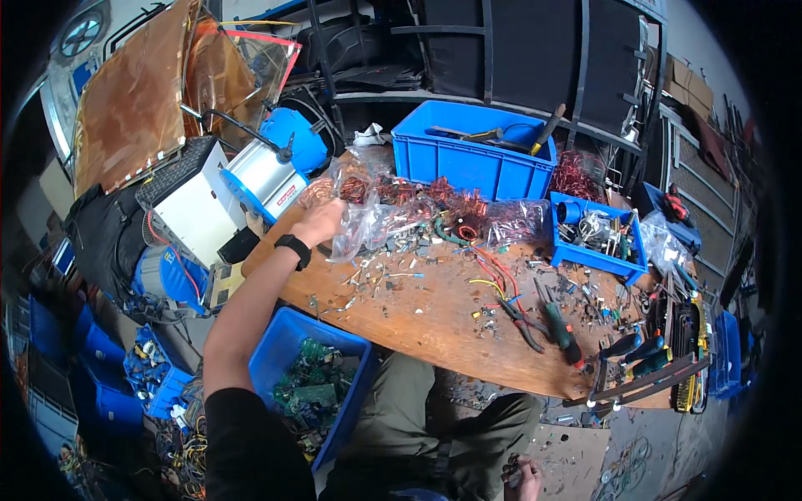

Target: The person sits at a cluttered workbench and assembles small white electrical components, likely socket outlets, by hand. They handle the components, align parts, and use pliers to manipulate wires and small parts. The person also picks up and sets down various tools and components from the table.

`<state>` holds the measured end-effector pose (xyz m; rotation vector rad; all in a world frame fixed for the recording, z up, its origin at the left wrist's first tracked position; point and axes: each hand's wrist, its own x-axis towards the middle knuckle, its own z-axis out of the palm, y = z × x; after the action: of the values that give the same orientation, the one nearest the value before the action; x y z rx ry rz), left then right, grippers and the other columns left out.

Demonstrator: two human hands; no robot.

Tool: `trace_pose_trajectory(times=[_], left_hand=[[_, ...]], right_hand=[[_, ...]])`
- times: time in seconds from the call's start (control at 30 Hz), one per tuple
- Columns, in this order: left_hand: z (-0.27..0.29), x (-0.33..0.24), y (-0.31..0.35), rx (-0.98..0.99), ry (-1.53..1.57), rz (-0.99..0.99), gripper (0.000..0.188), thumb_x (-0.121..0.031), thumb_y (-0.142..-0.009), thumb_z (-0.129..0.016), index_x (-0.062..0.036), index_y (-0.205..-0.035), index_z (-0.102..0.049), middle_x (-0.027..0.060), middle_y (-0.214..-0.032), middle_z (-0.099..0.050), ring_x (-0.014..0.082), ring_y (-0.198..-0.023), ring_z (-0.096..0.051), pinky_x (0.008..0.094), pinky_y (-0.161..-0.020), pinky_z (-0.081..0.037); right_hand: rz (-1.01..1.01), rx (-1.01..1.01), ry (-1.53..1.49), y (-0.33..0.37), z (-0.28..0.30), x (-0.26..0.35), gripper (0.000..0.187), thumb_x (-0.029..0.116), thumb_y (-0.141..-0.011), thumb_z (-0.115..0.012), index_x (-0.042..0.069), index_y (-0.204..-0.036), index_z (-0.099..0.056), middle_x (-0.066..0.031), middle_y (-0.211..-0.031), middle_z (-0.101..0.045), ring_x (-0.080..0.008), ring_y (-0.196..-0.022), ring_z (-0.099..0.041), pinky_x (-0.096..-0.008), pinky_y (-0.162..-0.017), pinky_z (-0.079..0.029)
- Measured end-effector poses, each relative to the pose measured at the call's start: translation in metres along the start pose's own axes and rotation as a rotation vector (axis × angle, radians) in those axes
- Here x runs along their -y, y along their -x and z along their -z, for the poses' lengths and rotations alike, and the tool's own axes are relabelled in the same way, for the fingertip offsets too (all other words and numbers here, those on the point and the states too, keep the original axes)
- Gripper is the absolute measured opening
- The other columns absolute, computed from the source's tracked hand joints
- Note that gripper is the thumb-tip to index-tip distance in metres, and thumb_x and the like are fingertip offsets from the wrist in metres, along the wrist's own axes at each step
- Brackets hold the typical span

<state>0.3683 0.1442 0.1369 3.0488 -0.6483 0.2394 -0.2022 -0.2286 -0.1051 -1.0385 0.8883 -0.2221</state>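
My left hand (322,224), a dark watch on its wrist, reaches to the table's far left edge. Its fingers are closed at the side of a clear plastic bag (361,221), beside a coil of copper wire (317,193); the fingertips are partly hidden. Down by my right knee, my right hand (525,479) is curled around a small dark thing too small to name. Tangled copper wire (458,200) lies right of the bag. Pliers (523,327) and a screwdriver (561,327) rest on the wooden table (393,321), next to red and yellow wires (497,280).
A large blue bin (472,163) with tools stands at the back; a smaller blue bin (597,250) holds metal parts. Several hand tools (639,355) line the right edge. A blue bin of green circuit boards (313,384) sits beside my legs. Small scraps litter the table.
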Motion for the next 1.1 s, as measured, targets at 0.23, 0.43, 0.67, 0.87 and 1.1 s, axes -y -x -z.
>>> trace_pose_trajectory(times=[0.23, 0.43, 0.67, 0.87, 1.1], left_hand=[[-0.024, 0.014, 0.012, 0.200, 0.183, -0.022, 0.064, -0.047, -0.094, -0.068, -0.0026, -0.139, -0.057, 0.0250, -0.130, -0.067, 0.0399, -0.124, -0.062, 0.0481, -0.107, -0.048], [-0.014, -0.043, 0.050, 0.202, -0.123, 0.001, 0.065, -0.056, -0.093, -0.066, -0.0023, -0.129, -0.066, 0.0263, -0.129, -0.066, 0.0404, -0.124, -0.062, 0.0513, -0.106, -0.047], [0.014, 0.021, -0.004, -0.203, -0.051, 0.091, 0.032, -0.027, -0.089, -0.067, -0.0013, -0.109, -0.068, 0.0235, -0.113, -0.070, 0.0435, -0.108, -0.068, 0.0562, -0.092, -0.053], [0.034, 0.035, -0.046, -0.559, -0.007, 0.075, 0.030, -0.023, -0.087, -0.068, -0.0039, -0.110, -0.070, 0.0230, -0.113, -0.071, 0.0448, -0.102, -0.069, 0.0554, -0.087, -0.055], [0.014, 0.067, -0.063, -0.287, 0.197, 0.146, 0.027, -0.021, -0.086, -0.068, -0.0032, -0.105, -0.077, 0.0268, -0.110, -0.072, 0.0442, -0.105, -0.068, 0.0529, -0.093, -0.055]], right_hand=[[-0.002, 0.001, -0.024, -0.001, -0.001, -0.008, 0.019, 0.018, -0.100, -0.063, 0.003, -0.105, -0.074, -0.0049, -0.087, -0.070, -0.0119, -0.071, -0.058, -0.0252, -0.062, -0.043], [-0.004, -0.032, -0.018, -0.002, 0.009, -0.011, 0.019, 0.018, -0.100, -0.062, 0.004, -0.105, -0.074, -0.0018, -0.085, -0.069, -0.0101, -0.068, -0.056, -0.0244, -0.060, -0.043], [-0.044, -0.012, 0.010, 0.004, 0.006, 0.004, 0.019, 0.018, -0.101, -0.061, 0.005, -0.107, -0.073, -0.0010, -0.086, -0.069, -0.0101, -0.069, -0.057, -0.0246, -0.060, -0.045], [0.002, -0.010, -0.027, 0.000, 0.010, -0.009, 0.021, 0.018, -0.100, -0.061, 0.005, -0.113, -0.072, -0.0038, -0.095, -0.071, -0.0137, -0.079, -0.062, -0.0275, -0.067, -0.050], [-0.041, -0.015, -0.034, 0.010, 0.002, -0.003, 0.021, 0.018, -0.099, -0.063, 0.005, -0.114, -0.072, -0.0052, -0.094, -0.071, -0.0140, -0.079, -0.062, -0.0276, -0.069, -0.050]])
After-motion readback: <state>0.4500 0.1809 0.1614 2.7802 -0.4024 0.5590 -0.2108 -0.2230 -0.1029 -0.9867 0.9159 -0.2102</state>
